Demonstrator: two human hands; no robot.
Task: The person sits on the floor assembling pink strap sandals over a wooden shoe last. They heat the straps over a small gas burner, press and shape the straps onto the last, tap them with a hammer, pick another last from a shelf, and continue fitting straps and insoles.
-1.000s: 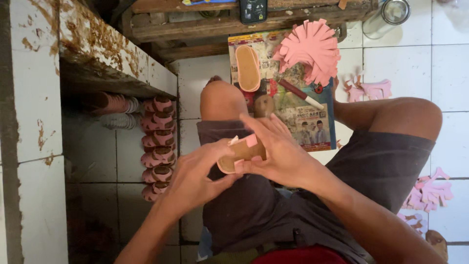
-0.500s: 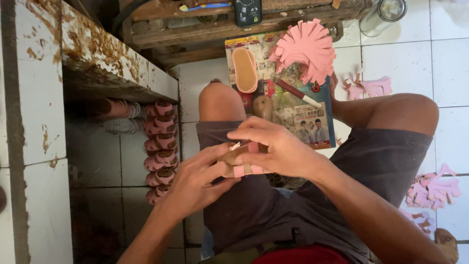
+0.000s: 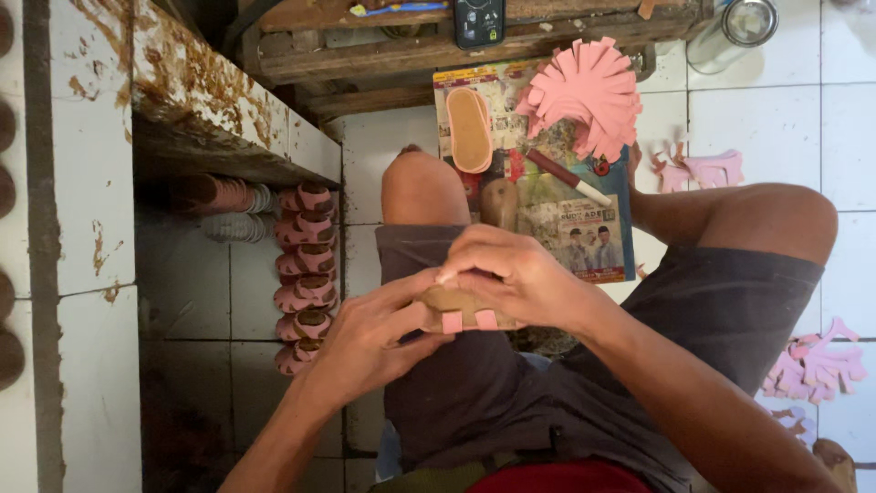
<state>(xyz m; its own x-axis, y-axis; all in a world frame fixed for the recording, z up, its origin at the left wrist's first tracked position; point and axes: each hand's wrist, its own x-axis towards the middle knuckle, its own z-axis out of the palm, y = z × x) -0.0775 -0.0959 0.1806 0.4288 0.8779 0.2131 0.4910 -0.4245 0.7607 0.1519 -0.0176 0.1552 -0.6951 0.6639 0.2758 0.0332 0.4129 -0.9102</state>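
Observation:
Over my lap I hold a small tan shoe sole (image 3: pixel 465 310) with pink strap tabs folded over its edge. My left hand (image 3: pixel 370 338) grips it from the left and below. My right hand (image 3: pixel 511 274) covers its top, fingers pressing down on the pink tabs. Most of the sole is hidden under my fingers. I sit on the floor in dark grey shorts, knees apart.
Ahead lie a printed sheet (image 3: pixel 584 219) with a tan insole (image 3: pixel 470 128), a stack of pink cut pieces (image 3: pixel 589 91) and a knife (image 3: pixel 566 178). A row of finished small pink shoes (image 3: pixel 306 274) stands left under a tiled ledge (image 3: pixel 210 100). Pink scraps (image 3: pixel 817 365) lie right.
The sole has turned from tilted upward to lying flat in my hands, lower over my lap. My right hand has closed over its top.

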